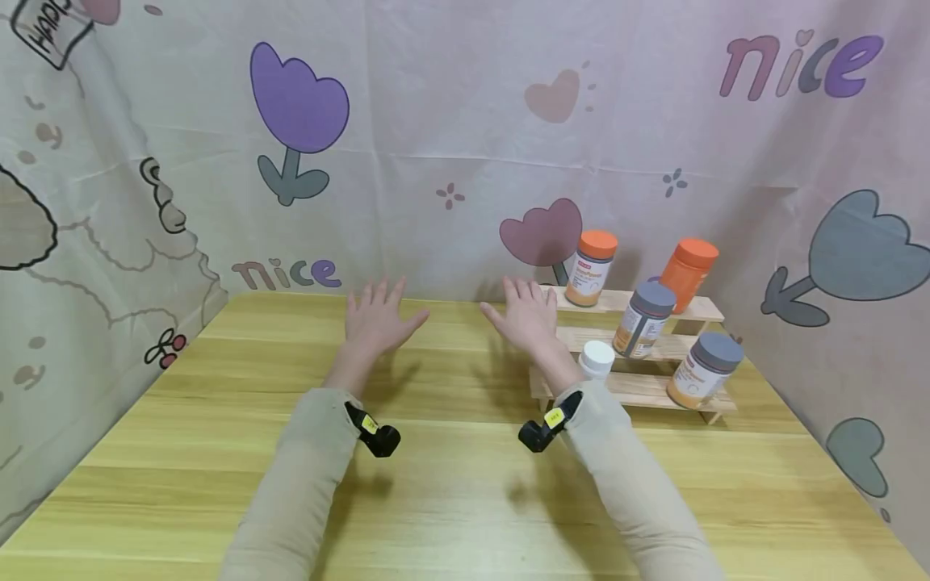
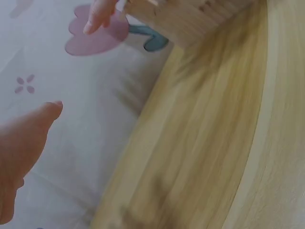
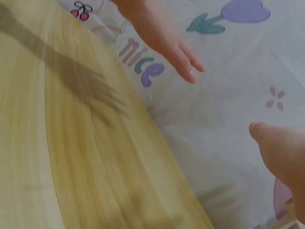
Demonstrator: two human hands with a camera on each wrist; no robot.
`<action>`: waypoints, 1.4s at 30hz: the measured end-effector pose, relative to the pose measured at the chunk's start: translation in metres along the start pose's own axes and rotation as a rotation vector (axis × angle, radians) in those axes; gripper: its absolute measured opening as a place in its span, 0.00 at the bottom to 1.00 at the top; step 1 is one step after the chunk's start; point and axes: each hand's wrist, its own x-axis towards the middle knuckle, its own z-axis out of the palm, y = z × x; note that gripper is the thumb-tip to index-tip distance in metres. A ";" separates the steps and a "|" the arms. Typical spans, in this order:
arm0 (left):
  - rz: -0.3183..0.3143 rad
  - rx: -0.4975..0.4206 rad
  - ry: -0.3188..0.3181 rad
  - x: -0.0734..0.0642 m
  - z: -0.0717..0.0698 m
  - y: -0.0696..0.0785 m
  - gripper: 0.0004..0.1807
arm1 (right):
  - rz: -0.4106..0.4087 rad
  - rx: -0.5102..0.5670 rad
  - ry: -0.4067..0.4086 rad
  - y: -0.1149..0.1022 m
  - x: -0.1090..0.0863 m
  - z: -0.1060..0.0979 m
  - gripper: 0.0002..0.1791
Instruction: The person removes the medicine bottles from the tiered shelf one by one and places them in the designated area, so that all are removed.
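In the head view my left hand (image 1: pixel 377 317) hovers above the far part of the table, fingers spread and holding nothing. My right hand (image 1: pixel 525 317) is also raised with its fingers apart, near the left side of a small wooden tiered rack (image 1: pixel 654 391). On the rack stand a white-labelled bottle with an orange cap (image 1: pixel 590 270), an orange bottle (image 1: pixel 686 274), a grey-capped bottle (image 1: pixel 643 321) and another grey-capped bottle (image 1: pixel 701 371). A small white-capped bottle (image 1: pixel 597 358) is partly hidden behind my right forearm.
The wooden table (image 1: pixel 450 492) reaches back to a printed cloth (image 1: pixel 436 97) hanging behind it. That cloth also runs along both sides. Dark wrist cameras sit on both sleeves, and shadows of the arms fall on the tabletop.
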 end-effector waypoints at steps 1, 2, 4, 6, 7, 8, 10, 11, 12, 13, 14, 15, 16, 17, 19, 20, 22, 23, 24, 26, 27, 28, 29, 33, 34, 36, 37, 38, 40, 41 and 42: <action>0.001 -0.012 0.002 -0.001 -0.001 0.000 0.48 | -0.009 0.018 0.002 -0.001 -0.002 -0.003 0.41; 0.002 -0.025 0.004 -0.003 -0.002 0.000 0.48 | -0.022 0.043 0.005 -0.001 -0.005 -0.005 0.40; 0.006 -0.050 0.005 -0.007 -0.004 0.002 0.48 | -0.060 0.100 0.007 -0.001 -0.011 -0.011 0.40; 0.014 -0.073 0.011 -0.012 -0.006 0.004 0.48 | -0.097 0.158 0.001 0.000 -0.020 -0.017 0.40; 0.021 -0.085 0.017 -0.015 -0.007 0.006 0.49 | -0.115 0.192 -0.005 0.001 -0.025 -0.021 0.39; 0.030 -0.096 0.023 -0.019 -0.007 0.008 0.49 | -0.133 0.223 -0.011 0.002 -0.030 -0.024 0.39; 0.058 -0.122 0.040 -0.025 -0.008 0.014 0.49 | -0.158 0.279 -0.012 0.004 -0.041 -0.030 0.38; 0.075 -0.141 0.051 -0.029 -0.008 0.018 0.49 | -0.165 0.306 -0.006 0.006 -0.047 -0.033 0.38; 0.095 -0.169 0.064 -0.032 -0.008 0.021 0.49 | -0.165 0.339 0.000 0.008 -0.054 -0.037 0.37; 0.108 -0.204 0.068 -0.036 -0.008 0.025 0.50 | -0.167 0.372 0.012 0.011 -0.061 -0.040 0.36; 0.118 -0.245 0.073 -0.039 -0.008 0.030 0.50 | -0.171 0.398 0.031 0.014 -0.067 -0.043 0.36; 0.131 -0.288 0.078 -0.043 -0.007 0.034 0.50 | -0.172 0.424 0.051 0.017 -0.074 -0.046 0.35; 0.138 -0.335 0.076 -0.046 -0.007 0.038 0.50 | -0.169 0.448 0.072 0.021 -0.081 -0.050 0.34; 0.140 -0.384 0.069 -0.049 -0.006 0.043 0.50 | -0.170 0.474 0.093 0.026 -0.088 -0.054 0.34; 0.144 -0.470 0.050 -0.056 -0.005 0.052 0.50 | -0.173 0.520 0.138 0.036 -0.101 -0.060 0.33; 0.150 -0.504 0.046 -0.058 -0.004 0.057 0.50 | -0.176 0.538 0.152 0.042 -0.107 -0.064 0.32; 0.162 -0.563 0.029 -0.065 -0.002 0.066 0.49 | -0.178 0.580 0.182 0.054 -0.120 -0.070 0.30; 0.166 -0.587 0.021 -0.068 0.000 0.071 0.49 | -0.179 0.602 0.196 0.061 -0.127 -0.073 0.29; 0.176 -0.606 0.017 -0.071 0.001 0.076 0.48 | -0.172 0.610 0.209 0.067 -0.134 -0.075 0.28; 0.192 -0.648 0.007 -0.077 0.005 0.085 0.48 | -0.162 0.636 0.231 0.081 -0.148 -0.081 0.26; 0.194 -0.669 -0.007 -0.079 0.006 0.089 0.48 | -0.154 0.655 0.246 0.088 -0.155 -0.083 0.26; 0.196 -0.686 -0.020 -0.081 0.008 0.093 0.48 | -0.143 0.671 0.264 0.096 -0.162 -0.086 0.25; 0.199 -0.705 -0.030 -0.082 0.010 0.097 0.47 | -0.129 0.691 0.274 0.105 -0.169 -0.088 0.25; 0.223 -0.788 -0.065 -0.083 0.018 0.110 0.47 | -0.074 0.784 0.265 0.148 -0.192 -0.096 0.26; 0.227 -0.808 -0.073 -0.082 0.021 0.113 0.47 | -0.065 0.820 0.249 0.160 -0.197 -0.098 0.27; 0.234 -0.842 -0.097 -0.080 0.027 0.118 0.46 | -0.051 0.902 0.205 0.185 -0.205 -0.101 0.27; 0.232 -0.852 -0.111 -0.078 0.031 0.120 0.46 | -0.046 0.944 0.185 0.198 -0.208 -0.101 0.27; 0.229 -0.866 -0.129 -0.076 0.034 0.123 0.46 | -0.060 1.010 0.169 0.210 -0.210 -0.101 0.27; 0.218 -0.884 -0.168 -0.073 0.042 0.128 0.48 | -0.082 1.139 0.151 0.235 -0.213 -0.099 0.27; 0.210 -0.886 -0.187 -0.072 0.045 0.130 0.48 | -0.082 1.192 0.146 0.246 -0.215 -0.097 0.27; 0.204 -0.886 -0.201 -0.070 0.048 0.132 0.50 | -0.077 1.225 0.143 0.256 -0.215 -0.095 0.27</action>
